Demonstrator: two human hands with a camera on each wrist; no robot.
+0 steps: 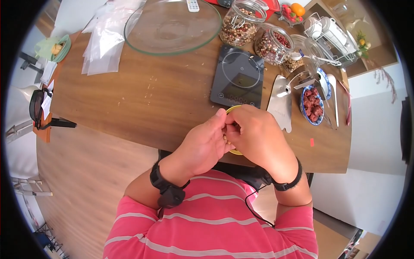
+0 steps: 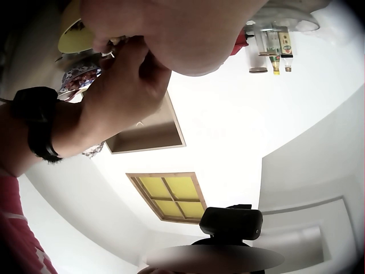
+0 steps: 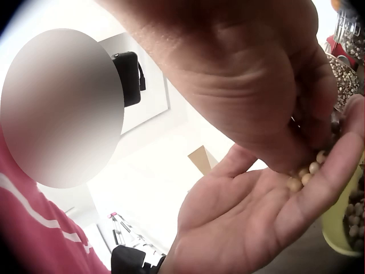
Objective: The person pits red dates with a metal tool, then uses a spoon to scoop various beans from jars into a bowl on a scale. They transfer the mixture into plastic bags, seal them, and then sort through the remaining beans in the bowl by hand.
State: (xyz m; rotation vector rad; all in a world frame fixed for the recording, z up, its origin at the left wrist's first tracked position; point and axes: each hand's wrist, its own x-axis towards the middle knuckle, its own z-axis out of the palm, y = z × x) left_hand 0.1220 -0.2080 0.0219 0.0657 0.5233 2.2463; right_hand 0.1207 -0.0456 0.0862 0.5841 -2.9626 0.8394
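Beans (image 3: pixel 305 178) in L hand (image 1: pixel 200 149), R hand (image 1: pixel 258 131) atop

Tabletop (image 1: pixel 146 108): wood-grained, smooth. Digital scale (image 1: pixel 237 71): glossy. Large platter (image 1: pixel 172 34): clear glass, glossy. Flat bags (image 1: pixel 102 49): thin, clear plastic. Beans (image 3: pixel 307 178): smooth.

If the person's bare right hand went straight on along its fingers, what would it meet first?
Probably the small, round, pale-tan beans lying in the upturned palm of the bare left hand, with that palm just beyond. The right hand hides any contact, so depth is unclear.
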